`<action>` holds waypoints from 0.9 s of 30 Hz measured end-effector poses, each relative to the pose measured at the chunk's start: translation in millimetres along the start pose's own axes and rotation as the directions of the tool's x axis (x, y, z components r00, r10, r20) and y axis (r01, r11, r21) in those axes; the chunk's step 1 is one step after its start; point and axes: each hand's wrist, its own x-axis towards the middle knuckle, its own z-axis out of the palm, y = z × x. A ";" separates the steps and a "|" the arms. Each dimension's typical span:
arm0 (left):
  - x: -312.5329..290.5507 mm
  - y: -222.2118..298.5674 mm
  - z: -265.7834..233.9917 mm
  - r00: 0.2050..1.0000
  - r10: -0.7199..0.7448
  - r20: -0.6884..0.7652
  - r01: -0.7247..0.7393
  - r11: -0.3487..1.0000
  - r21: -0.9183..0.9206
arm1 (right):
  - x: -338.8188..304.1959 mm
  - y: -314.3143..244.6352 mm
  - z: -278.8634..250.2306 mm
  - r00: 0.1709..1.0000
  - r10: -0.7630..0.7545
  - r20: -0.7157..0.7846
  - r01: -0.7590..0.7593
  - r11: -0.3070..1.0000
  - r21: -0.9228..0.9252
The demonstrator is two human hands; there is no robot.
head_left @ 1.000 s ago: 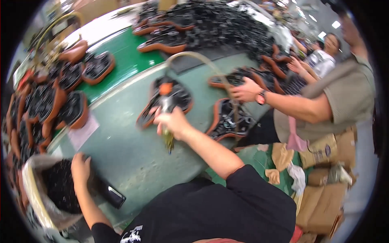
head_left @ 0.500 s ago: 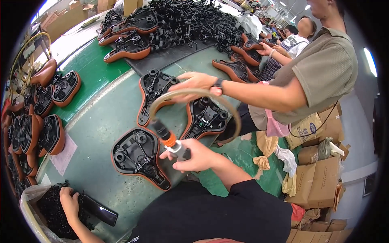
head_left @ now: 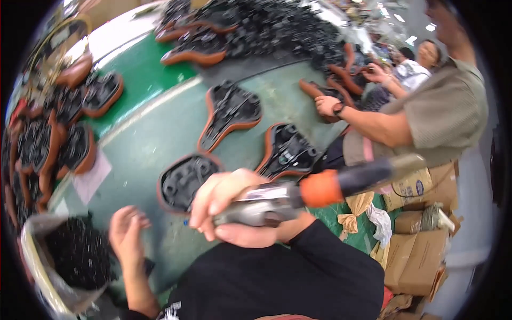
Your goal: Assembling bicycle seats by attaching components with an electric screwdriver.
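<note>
One orange-collared tool [head_left: 266, 201] in right hand [head_left: 230, 205] (left hand [head_left: 128, 228] near bin [head_left: 40, 273]).

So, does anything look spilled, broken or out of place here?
Only the crumpled brown and white wrappings loose near the cardboard boxes look untidy. I see no spill or breakage around the bike seats, though blur hides detail.

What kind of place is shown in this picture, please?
Most likely a factory workshop. Three things suggest it: many similar brown-edged, saddle-shaped pieces, several of them on a green worktable; a large heap of black parts; and an orange-collared handheld tool in the person's right hand.
</note>
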 end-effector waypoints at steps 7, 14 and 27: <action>-30.3 -28.7 77.8 0.871 0.053 0.489 0.269 0.781 -0.564 | 2.2 -0.4 9.5 0.991 -0.075 0.111 0.079 0.996 -0.034; -23.2 -35.2 79.0 0.882 0.115 0.457 0.140 0.862 -0.487 | -3.7 -10.6 0.3 0.993 0.031 0.116 -0.015 0.991 -0.133; 43.2 -6.3 78.3 0.600 0.639 0.482 -0.800 0.455 0.392 | -1.5 -5.4 -16.2 0.968 -0.120 0.219 0.166 0.964 -0.210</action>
